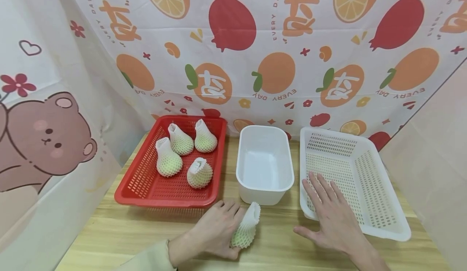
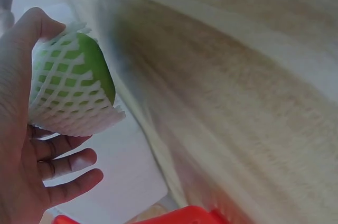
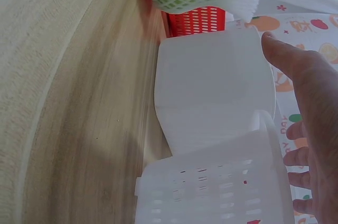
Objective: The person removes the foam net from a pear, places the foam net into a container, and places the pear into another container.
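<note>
My left hand (image 1: 220,226) grips a green fruit in a white foam net (image 1: 247,230), near the table's front edge. In the left wrist view, the thumb presses the net (image 2: 68,84) from above; the other fingers spread out below. Green skin shows through an opening in the net, and its loose sleeve end points up and right in the head view. My right hand (image 1: 332,216) has its fingers straight and spread, over the near left corner of the white slotted basket (image 1: 386,190). Nothing is in that hand. The right wrist view shows its thumb beside the white tub (image 3: 211,71).
A red slotted basket (image 1: 168,202) on the left holds several netted fruits (image 1: 169,163). Between the two baskets stands a deep white tub (image 1: 260,196) with nothing inside. All rest on a wooden table (image 1: 277,242), with a fruit-printed curtain (image 1: 233,68) behind and another curtain at left.
</note>
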The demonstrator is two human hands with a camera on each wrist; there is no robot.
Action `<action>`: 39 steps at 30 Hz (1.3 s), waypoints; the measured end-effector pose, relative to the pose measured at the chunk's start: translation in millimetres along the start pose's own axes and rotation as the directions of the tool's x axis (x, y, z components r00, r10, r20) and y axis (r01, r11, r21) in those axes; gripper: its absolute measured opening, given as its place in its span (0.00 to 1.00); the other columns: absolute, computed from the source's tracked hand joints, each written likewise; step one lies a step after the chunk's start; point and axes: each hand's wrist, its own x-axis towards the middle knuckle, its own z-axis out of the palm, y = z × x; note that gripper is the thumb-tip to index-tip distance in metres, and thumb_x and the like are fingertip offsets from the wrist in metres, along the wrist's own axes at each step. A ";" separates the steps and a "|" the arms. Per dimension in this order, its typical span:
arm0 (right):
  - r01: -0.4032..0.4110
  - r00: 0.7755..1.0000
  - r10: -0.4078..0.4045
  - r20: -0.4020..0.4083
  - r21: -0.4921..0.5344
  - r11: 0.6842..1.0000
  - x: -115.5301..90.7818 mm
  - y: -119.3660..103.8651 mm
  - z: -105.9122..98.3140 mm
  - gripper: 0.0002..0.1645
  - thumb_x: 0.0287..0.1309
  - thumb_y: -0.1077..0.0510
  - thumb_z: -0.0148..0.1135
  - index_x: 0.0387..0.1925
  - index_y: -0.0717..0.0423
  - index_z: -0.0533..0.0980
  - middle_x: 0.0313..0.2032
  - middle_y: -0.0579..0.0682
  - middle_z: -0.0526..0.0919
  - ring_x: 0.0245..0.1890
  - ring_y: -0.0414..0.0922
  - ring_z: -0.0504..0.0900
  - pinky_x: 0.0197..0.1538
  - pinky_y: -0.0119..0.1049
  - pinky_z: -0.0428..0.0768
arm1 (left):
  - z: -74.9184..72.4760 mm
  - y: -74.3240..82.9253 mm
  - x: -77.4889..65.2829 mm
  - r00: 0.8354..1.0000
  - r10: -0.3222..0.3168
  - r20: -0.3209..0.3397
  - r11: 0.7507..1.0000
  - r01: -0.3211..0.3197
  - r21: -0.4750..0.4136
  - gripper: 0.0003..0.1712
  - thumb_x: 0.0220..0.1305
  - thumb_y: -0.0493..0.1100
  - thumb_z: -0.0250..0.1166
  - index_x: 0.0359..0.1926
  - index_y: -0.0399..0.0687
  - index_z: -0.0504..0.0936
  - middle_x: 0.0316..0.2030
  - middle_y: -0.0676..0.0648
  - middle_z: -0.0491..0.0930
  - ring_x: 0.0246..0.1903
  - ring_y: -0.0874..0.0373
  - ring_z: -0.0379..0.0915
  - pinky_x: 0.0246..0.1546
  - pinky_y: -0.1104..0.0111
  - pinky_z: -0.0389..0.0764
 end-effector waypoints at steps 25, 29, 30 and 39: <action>0.007 1.000 -0.007 -0.003 0.048 0.999 -0.9 -8.4 1.7 0.72 0.51 0.10 0.52 0.81 0.55 0.59 0.78 0.61 0.67 0.77 0.60 0.66 0.86 0.36 0.30 | 3.8 2.6 -5.9 0.997 -0.012 0.077 0.999 0.015 -0.038 0.46 0.36 0.80 0.70 0.45 0.51 0.75 0.32 0.54 0.78 0.32 0.59 0.76 0.34 0.70 0.80; 0.020 0.999 -0.019 -0.028 0.065 0.998 -0.7 -13.5 -1.6 0.70 0.53 0.10 0.51 0.79 0.56 0.62 0.77 0.61 0.69 0.77 0.59 0.66 0.86 0.35 0.32 | 0.6 2.2 -4.9 0.998 -0.026 0.058 0.999 0.028 -0.045 0.47 0.34 0.81 0.71 0.43 0.51 0.75 0.32 0.54 0.78 0.32 0.60 0.76 0.33 0.70 0.79; 0.026 0.999 -0.024 -0.038 0.069 0.997 -0.6 -15.1 -2.3 0.70 0.53 0.10 0.50 0.79 0.57 0.63 0.77 0.61 0.69 0.76 0.59 0.66 0.86 0.36 0.32 | -0.6 1.9 -4.5 0.998 -0.031 0.050 0.998 0.033 -0.047 0.47 0.33 0.81 0.71 0.43 0.51 0.75 0.32 0.54 0.78 0.31 0.60 0.76 0.32 0.70 0.78; 0.072 0.993 -0.062 -0.101 0.099 0.993 2.7 -26.3 -5.2 0.67 0.59 0.11 0.43 0.77 0.59 0.66 0.77 0.57 0.70 0.75 0.57 0.67 0.87 0.36 0.39 | -6.9 -1.2 -3.4 0.997 -0.082 -0.012 0.993 0.081 -0.081 0.48 0.31 0.81 0.72 0.43 0.51 0.76 0.33 0.54 0.79 0.33 0.59 0.77 0.31 0.69 0.77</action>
